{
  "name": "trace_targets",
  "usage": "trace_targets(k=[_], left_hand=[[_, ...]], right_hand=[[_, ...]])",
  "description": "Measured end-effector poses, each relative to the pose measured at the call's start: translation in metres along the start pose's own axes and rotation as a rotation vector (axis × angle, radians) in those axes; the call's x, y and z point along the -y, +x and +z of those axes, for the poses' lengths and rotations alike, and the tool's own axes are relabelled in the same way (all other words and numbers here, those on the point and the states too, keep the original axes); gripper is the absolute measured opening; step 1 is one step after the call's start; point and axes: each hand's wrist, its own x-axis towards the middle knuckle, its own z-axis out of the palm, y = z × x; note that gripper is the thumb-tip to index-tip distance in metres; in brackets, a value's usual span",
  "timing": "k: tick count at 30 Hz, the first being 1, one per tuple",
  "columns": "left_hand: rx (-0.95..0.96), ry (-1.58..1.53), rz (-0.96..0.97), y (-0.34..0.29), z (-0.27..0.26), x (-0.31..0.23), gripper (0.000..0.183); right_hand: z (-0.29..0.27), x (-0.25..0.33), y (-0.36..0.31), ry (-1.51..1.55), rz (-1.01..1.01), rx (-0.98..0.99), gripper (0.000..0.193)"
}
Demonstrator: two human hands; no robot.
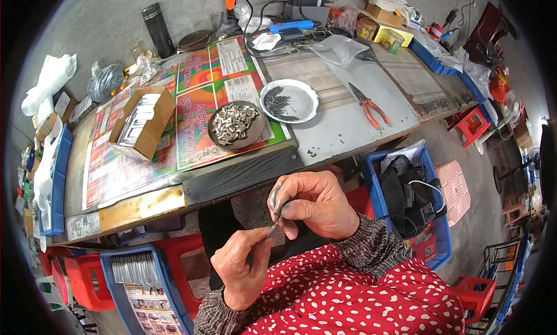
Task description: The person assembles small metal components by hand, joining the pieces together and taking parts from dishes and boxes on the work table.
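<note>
Just in front of my red, white-spotted clothing, both hands are brought together over the near edge of the workbench. A thin greyish metal piece [271, 230] sticks out of the pinched thumb and forefinger of my left hand [243, 266]. Its upper end runs in among the fingertips of my right hand [318, 203], which are closed and stained dark; what else they hold there is hidden. Beyond the hands, a brown dish [261, 136] carries many short silvery metal tubes [233, 124]. To its right, a white dish [310, 113] holds slim dark pieces [278, 104].
Red-handled pliers [371, 107] lie right of the white dish. An open cardboard box [158, 135] of pale strips stands at left. Below the bench are a blue crate [107, 265] with silvery rods and, at right, a blue bin [444, 242] holding a black bag [400, 190].
</note>
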Motion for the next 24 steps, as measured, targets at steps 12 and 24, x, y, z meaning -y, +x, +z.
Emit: trace_targets(k=[12,24], left_hand=[[-0.026,0.058,-0.004,-0.001,0.002,0.003,0.015],[-0.063,0.058,-0.009,0.0,0.007,0.012,0.014]], right_hand=[[-0.005,-0.002,0.001,-0.086,-0.006,-0.011,0.006],[-0.002,-0.005,0.003,-0.256,-0.09,-0.024,0.006]])
